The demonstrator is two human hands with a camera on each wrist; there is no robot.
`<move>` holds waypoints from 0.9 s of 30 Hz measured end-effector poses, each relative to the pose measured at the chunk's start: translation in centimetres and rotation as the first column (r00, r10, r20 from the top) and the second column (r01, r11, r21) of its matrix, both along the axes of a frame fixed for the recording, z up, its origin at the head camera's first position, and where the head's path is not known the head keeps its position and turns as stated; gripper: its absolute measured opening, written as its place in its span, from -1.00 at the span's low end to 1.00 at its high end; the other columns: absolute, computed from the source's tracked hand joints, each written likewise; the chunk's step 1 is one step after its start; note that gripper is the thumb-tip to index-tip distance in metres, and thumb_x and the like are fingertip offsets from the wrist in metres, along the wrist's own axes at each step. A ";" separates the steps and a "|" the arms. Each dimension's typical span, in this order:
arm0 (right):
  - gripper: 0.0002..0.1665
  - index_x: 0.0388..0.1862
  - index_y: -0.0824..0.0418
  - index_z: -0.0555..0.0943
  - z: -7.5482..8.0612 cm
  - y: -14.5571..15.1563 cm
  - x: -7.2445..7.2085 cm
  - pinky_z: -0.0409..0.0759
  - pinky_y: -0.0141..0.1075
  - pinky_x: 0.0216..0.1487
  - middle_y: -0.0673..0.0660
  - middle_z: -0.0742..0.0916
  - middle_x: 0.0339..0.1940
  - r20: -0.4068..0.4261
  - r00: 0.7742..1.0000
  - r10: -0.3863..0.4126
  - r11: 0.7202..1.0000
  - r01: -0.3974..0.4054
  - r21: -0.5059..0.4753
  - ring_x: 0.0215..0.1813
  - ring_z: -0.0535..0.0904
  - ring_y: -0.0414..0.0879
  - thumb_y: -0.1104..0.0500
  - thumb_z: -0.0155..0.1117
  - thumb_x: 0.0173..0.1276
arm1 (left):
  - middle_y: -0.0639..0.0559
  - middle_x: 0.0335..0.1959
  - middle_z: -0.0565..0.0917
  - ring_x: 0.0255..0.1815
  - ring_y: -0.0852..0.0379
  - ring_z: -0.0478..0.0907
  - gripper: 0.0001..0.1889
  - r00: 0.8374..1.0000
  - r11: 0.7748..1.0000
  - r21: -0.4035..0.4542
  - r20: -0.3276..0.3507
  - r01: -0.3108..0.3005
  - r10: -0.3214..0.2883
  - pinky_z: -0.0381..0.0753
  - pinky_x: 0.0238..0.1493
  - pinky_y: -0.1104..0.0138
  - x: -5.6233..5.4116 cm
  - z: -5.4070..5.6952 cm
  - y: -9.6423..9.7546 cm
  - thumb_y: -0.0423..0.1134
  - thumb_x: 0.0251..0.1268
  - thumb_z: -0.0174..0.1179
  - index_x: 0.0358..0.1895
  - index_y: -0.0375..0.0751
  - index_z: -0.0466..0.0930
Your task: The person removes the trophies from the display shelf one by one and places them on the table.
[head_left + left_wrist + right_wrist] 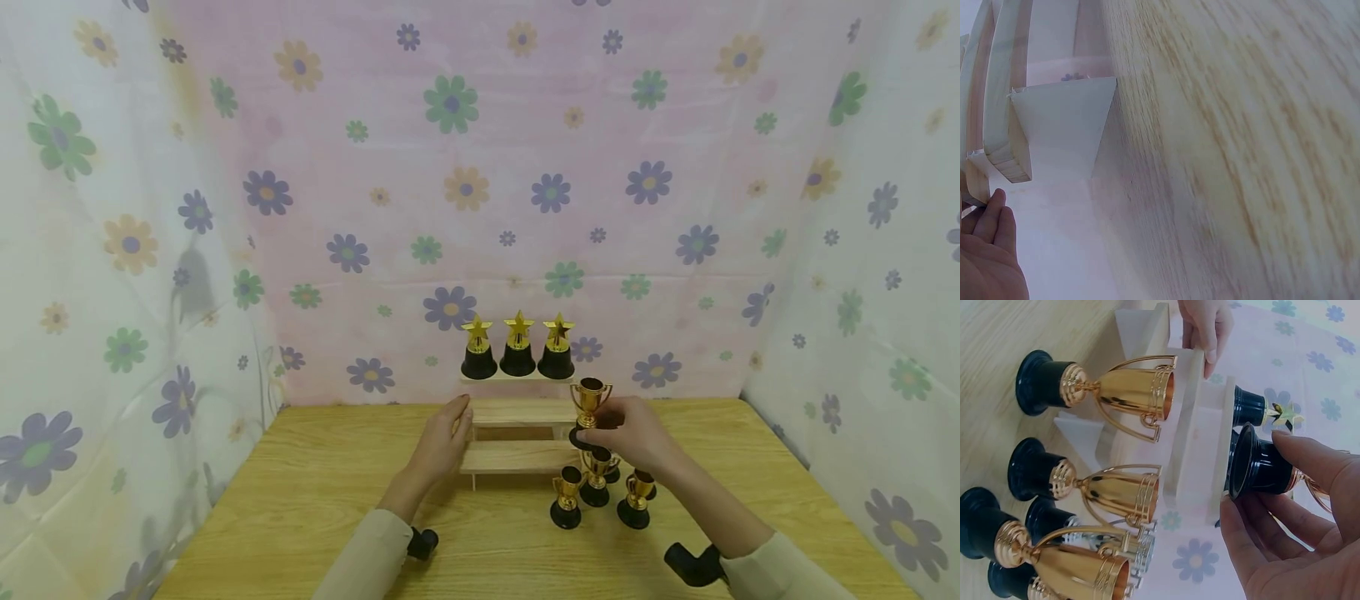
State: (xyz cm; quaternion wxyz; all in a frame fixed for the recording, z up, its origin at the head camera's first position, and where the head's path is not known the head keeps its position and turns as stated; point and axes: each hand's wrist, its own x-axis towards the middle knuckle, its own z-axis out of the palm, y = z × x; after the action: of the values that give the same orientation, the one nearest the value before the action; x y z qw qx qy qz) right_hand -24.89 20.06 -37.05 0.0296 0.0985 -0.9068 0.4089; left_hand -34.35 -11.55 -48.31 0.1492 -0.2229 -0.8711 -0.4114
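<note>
The right hand [637, 433] pinches a gold two-handled trophy cup [590, 400] by its black base [1270, 467], seemingly keeping it upright, while the left hand [441, 443], fingers extended, rests against the tiered pale-wood stand [517, 457] beside it, likely steadying that

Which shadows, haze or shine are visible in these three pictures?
Head view: soft grey shadows on the left-hand curtain; left wrist view: a pale haze, the near tabletop looking soft; right wrist view: bright reflections on the gold trophies.

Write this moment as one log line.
Right hand: holds gold two-handled trophy; left hand: touches tiered wooden stand; top step: three gold-star trophies
</note>
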 end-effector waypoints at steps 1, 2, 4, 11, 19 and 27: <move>-0.51 0.00 0.36 0.69 0.0 0.1 0.1 0.69 -0.04 -0.10 0.15 0.74 -0.12 -0.004 1.000 0.004 1.000 -0.004 0.004 -0.08 0.66 0.03 0.03 0.55 0.27 | -0.38 0.46 0.39 0.51 -0.26 0.32 -0.48 1.000 1.000 0.000 0.000 0.002 -0.002 0.32 0.50 -0.07 0.0 0.0 0.0 -0.15 0.70 -0.07 0.48 -0.45 0.32; -0.53 -0.02 0.34 0.69 -0.1 0.2 0.3 0.69 -0.05 -0.11 0.14 0.74 -0.14 -0.005 1.000 0.005 1.000 -0.005 0.004 -0.10 0.66 0.02 0.03 0.55 0.27 | -0.38 0.47 0.39 0.51 -0.26 0.32 -0.48 1.000 1.000 -0.001 0.002 0.001 -0.001 0.32 0.50 -0.07 0.0 0.0 0.0 -0.14 0.71 -0.08 0.48 -0.45 0.32; -0.56 -0.05 0.33 0.70 -0.2 0.4 0.5 0.67 -0.09 -0.14 0.11 0.74 -0.18 -0.013 1.000 0.014 1.000 -0.014 0.002 -0.13 0.65 -0.02 0.04 0.55 0.26 | -0.38 0.46 0.39 0.50 -0.27 0.32 -0.48 1.000 1.000 -0.002 -0.005 0.001 -0.002 0.33 0.49 -0.09 0.0 0.0 0.0 -0.14 0.71 -0.08 0.48 -0.46 0.33; -0.62 -0.10 0.29 0.72 -0.7 1.0 1.4 0.69 -0.08 -0.11 0.08 0.75 -0.21 -0.024 0.999 0.034 0.999 -0.034 0.001 -0.10 0.66 -0.02 0.05 0.56 0.25 | -0.41 0.45 0.39 0.49 -0.30 0.33 -0.48 1.000 1.000 -0.008 -0.018 0.005 -0.005 0.34 0.47 -0.11 0.1 0.1 0.0 -0.16 0.70 -0.08 0.46 -0.49 0.33; -0.58 -0.09 0.30 0.71 -1.5 1.6 2.5 0.72 -0.08 -0.12 0.07 0.76 -0.16 0.001 0.999 0.032 0.999 -0.032 -0.007 -0.06 0.69 0.01 0.03 0.57 0.24 | -0.41 0.45 0.39 0.48 -0.29 0.34 -0.48 1.000 1.000 -0.004 -0.013 0.006 -0.006 0.35 0.47 -0.09 0.1 0.0 -0.1 -0.14 0.71 -0.09 0.46 -0.49 0.33; -0.61 -0.15 0.28 0.70 -2.2 1.7 3.4 0.70 -0.27 -0.22 0.06 0.76 -0.23 0.030 0.999 0.033 0.998 -0.031 -0.046 -0.16 0.69 -0.09 0.03 0.58 0.22 | -0.34 0.49 0.37 0.53 -0.23 0.30 -0.46 1.000 1.000 -0.003 0.022 -0.001 0.001 0.30 0.52 -0.04 0.0 0.0 -0.1 -0.09 0.71 -0.09 0.49 -0.43 0.32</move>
State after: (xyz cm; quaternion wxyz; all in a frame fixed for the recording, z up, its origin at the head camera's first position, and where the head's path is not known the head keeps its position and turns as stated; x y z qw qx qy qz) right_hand -21.53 21.79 -39.29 0.0112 0.1060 -0.8960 0.4311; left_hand -34.30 -11.67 -48.27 0.1395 -0.2179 -0.8734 -0.4125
